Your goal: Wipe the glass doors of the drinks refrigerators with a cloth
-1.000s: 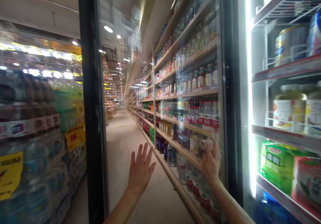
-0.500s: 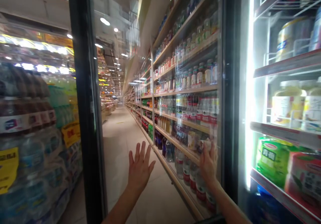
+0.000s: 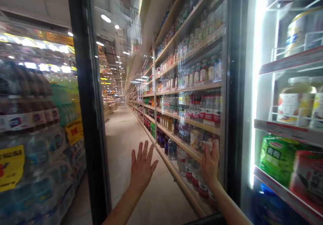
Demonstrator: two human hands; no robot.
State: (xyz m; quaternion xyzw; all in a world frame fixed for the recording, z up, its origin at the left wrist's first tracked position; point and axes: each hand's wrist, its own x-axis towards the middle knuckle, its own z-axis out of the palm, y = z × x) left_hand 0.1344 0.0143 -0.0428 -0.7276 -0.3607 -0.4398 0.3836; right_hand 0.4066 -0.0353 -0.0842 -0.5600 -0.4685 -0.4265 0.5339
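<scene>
Now, left hand [image 3: 141, 169]: palm toward the glass, back of the hand in view, fingers spread and straight, thumb angled out; holds nothing, and whether the skin touches the pane can't be told.
Right hand [image 3: 210, 167]: raised near the door's right side, fingers bunched over a cloth; exact finger pressure can't be told.
Cloth [image 3: 211, 145]: pale, crumpled, soft-looking, under the right fingers and up at the glass.
Glass pane [image 3: 174, 194]: flat, clear, shiny, streaked with reflections.
Door frame [image 3: 87, 94]: straight, smooth, black, slightly tilted.
Wooden shelves [image 3: 199, 126]: long pale planks showing in the glass, packed with rounded bottles.
Fridge at right: bright light strip [image 3: 257, 57], wire shelves with flat edges, white-capped plastic bottle [image 3: 289, 104], cylindrical can [image 3: 294, 33], glossy green pack [image 3: 276, 157], red pack [image 3: 309, 176] beside it.
Left side: stacked water bottles [image 3: 37, 154], ribbed and film-wrapped, blurry; flat yellow sign [image 3: 11, 167] in front.
</scene>
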